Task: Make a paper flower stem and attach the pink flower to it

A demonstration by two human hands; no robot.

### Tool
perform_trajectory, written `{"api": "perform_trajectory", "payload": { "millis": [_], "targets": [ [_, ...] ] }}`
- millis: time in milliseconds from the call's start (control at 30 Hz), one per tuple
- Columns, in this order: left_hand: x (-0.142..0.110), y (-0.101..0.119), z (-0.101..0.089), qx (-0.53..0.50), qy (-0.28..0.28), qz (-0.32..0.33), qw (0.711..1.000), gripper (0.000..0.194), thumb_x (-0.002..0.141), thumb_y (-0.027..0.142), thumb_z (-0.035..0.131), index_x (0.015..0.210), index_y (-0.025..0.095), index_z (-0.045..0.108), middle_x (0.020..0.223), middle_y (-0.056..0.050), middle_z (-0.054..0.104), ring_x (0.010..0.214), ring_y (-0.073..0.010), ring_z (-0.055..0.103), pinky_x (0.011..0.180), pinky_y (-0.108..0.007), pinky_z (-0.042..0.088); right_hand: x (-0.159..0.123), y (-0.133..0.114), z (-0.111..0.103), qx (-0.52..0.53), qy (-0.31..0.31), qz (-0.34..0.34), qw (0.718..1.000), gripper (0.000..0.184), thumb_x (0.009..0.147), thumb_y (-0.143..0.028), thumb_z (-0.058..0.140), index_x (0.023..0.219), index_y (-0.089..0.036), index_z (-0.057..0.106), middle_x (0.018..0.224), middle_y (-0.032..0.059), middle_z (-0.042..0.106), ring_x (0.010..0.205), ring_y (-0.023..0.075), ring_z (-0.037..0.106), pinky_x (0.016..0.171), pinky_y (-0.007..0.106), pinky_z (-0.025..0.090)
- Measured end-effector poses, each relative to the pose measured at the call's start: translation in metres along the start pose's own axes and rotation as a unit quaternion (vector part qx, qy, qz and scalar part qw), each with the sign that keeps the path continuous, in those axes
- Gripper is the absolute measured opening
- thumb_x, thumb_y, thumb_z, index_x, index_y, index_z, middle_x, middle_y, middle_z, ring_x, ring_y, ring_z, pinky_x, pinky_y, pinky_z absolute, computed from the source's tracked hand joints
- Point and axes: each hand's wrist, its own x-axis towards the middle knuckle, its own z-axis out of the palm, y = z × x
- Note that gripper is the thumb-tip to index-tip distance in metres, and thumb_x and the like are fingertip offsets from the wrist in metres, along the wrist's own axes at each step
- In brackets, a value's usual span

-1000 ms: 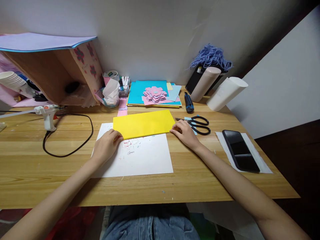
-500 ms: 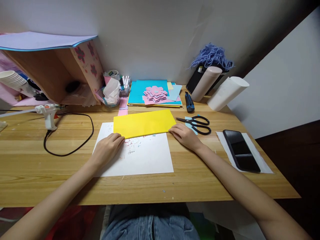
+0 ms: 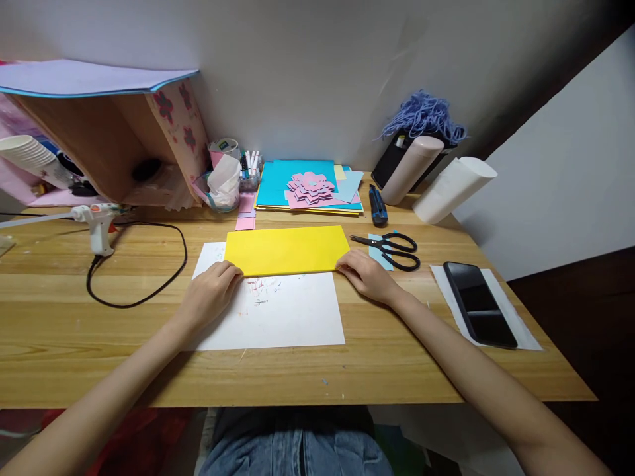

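Note:
A long yellow sheet of paper (image 3: pixel 286 250), seemingly folded, lies over the far part of a white sheet (image 3: pixel 292 317) marked with small coloured strokes. At its near left corner my left hand (image 3: pixel 211 287) grips the edge, fingertips closed together. My right hand (image 3: pixel 367 274) pinches the near right corner with bent fingers. Just beyond that hand, black-handled scissors (image 3: pixel 391 250) rest partly on a light blue paper piece (image 3: pixel 374 251), blades pointing left. The undersides of my fingertips are hidden.
A glue gun (image 3: pixel 100 228) with a looped black cord stands left, before an open cardboard box (image 3: pixel 181 132). Along the wall are markers (image 3: pixel 251 164), stacked papers (image 3: pixel 272 182) with a pink paper flower (image 3: pixel 311 188), a utility knife (image 3: pixel 378 206) and paper rolls (image 3: pixel 454 188). A phone (image 3: pixel 479 304) lies right.
The yellow sheet has turned slightly, its right end coming nearer to me, so its near edge runs more level. My right hand has shifted a little toward me with it; both hands keep their grip.

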Motion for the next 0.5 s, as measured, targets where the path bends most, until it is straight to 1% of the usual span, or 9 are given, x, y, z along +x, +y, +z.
{"api": "perform_trajectory", "payload": {
  "millis": [133, 300, 400, 500],
  "targets": [
    [0.0022, 0.0015, -0.0039, -0.046, 0.006, -0.056, 0.997, 0.021, 0.088, 0.031, 0.039, 0.084, 0.02, 0.056, 0.087, -0.005, 0.062, 0.078, -0.0185, 0.055, 0.066, -0.029, 0.04, 0.0008, -0.0006, 0.0016, 0.028, 0.002, 0.009, 1.0, 0.014, 0.089, -0.022, 0.043, 0.087, -0.021, 0.056, 0.082, 0.0073, 0.059, 0.077, 0.0211, 0.052, 0.07, 0.035, 0.043],
    [0.0069, -0.0002, -0.005, -0.107, -0.007, -0.105, 0.989, 0.016, 0.085, 0.032, 0.046, 0.082, 0.02, 0.055, 0.084, -0.003, 0.061, 0.078, -0.0177, 0.056, 0.066, -0.028, 0.04, 0.0012, -0.0007, 0.0036, 0.027, 0.02, 0.017, 0.999, 0.015, 0.089, -0.022, 0.043, 0.088, -0.02, 0.058, 0.087, 0.008, 0.059, 0.083, 0.0211, 0.053, 0.074, 0.035, 0.044],
    [0.0088, -0.0024, -0.0035, -0.123, -0.003, -0.125, 0.985, 0.016, 0.083, 0.033, 0.048, 0.08, 0.02, 0.056, 0.084, -0.003, 0.06, 0.077, -0.017, 0.056, 0.065, -0.028, 0.041, 0.0007, -0.0003, 0.0045, 0.016, 0.024, 0.015, 0.999, 0.016, 0.089, -0.023, 0.043, 0.089, -0.021, 0.059, 0.087, 0.008, 0.059, 0.084, 0.0218, 0.053, 0.075, 0.037, 0.044],
    [0.009, -0.0018, -0.0019, -0.109, 0.01, -0.131, 0.985, 0.016, 0.082, 0.033, 0.049, 0.08, 0.02, 0.057, 0.086, -0.003, 0.059, 0.077, -0.0166, 0.056, 0.064, -0.027, 0.04, 0.0005, 0.0, 0.0048, 0.002, 0.025, 0.012, 1.0, 0.017, 0.089, -0.023, 0.043, 0.091, -0.021, 0.06, 0.088, 0.0085, 0.059, 0.086, 0.0227, 0.053, 0.076, 0.038, 0.045]
  ]
}}
